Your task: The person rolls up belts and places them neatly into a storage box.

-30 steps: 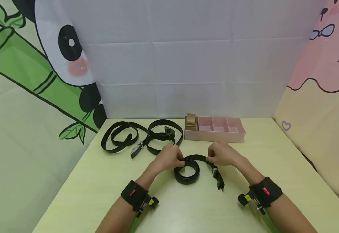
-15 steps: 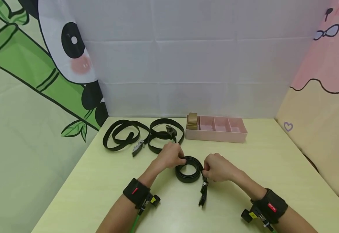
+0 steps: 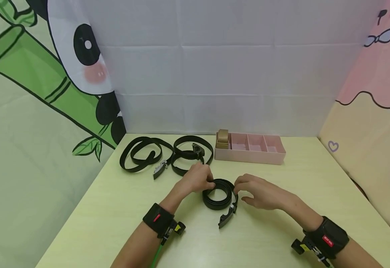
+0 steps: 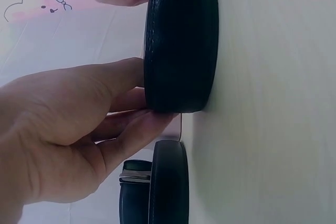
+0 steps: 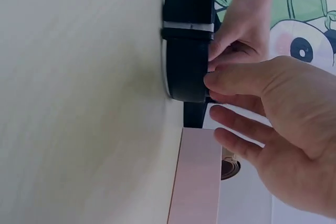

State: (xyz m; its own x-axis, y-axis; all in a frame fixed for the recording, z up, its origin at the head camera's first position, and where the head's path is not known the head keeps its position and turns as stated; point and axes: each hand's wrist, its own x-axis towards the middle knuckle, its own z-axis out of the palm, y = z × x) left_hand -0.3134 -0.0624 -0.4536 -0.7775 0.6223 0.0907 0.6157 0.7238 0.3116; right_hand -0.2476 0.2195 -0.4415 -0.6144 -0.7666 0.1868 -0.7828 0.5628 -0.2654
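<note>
"cataloguing this one: which item, where, and what step?"

"coiled black belt (image 3: 216, 205), one, rolled, strap on edge on the table (image 3: 188, 247), between the two hands. step, by my judgement: bringing the loose tail snug against the roll."

"state of each grip?"

"left grip (image 3: 196, 179): thumb and fingertips pinching the roll's wall, far left side. right grip (image 3: 261, 191): fingers loosely spread, just beside the roll's right side; whether the thumb touches strap, cannot tell."

"handling notes?"

"hold the left pinch firm, so the turns should not spring. lay the buckle end (image 3: 227, 217) close along the outside, edges level. likely fault: that end stands off toward the person and could drag the outer turn loose."

"surface and room?"

"table: pale, faintly grained. upon it, behind and left: looped black belt (image 3: 148, 160), buckle attached; second looped belt (image 3: 186, 155), likewise. at the back: pink tray (image 3: 248, 155), divided, tan coil (image 3: 222, 139) in its leftmost compartment. room: pale creased cloth (image 3: 195, 70) behind; panda print (image 3: 86, 44) with bamboo, left; pink figure print (image 3: 375, 74) over cream, right."
</note>
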